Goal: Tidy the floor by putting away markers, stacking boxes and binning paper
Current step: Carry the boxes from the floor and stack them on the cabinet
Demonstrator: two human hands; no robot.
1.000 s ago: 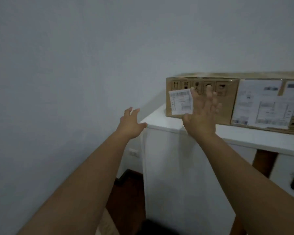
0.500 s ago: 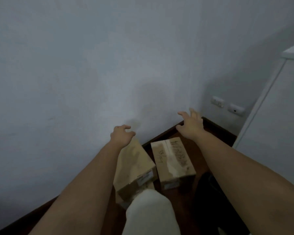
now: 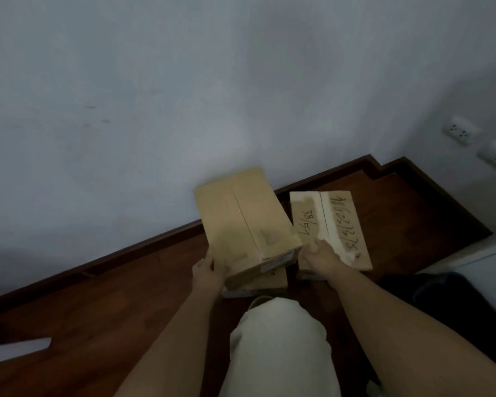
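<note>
A plain brown cardboard box [image 3: 241, 219] sits tilted on top of another box [image 3: 265, 283] on the dark wooden floor by the wall. My left hand [image 3: 206, 270] grips its near left corner and my right hand [image 3: 320, 256] grips its near right side. To the right lies a second cardboard box with handwritten numbers [image 3: 338, 224] on its top, partly under my right hand. Only a strip of the lower box shows.
My knee in light trousers [image 3: 278, 345] is in the foreground. A pale flat sheet [image 3: 15, 351] lies on the floor at far left. Wall sockets [image 3: 458, 130] are at the right, above a dark object [image 3: 447, 305] and a white cabinet edge [image 3: 487, 256].
The view has swung from the cabinet top down to the floor. Both hands have dropped from open in the air onto the sides of the plain brown box.
</note>
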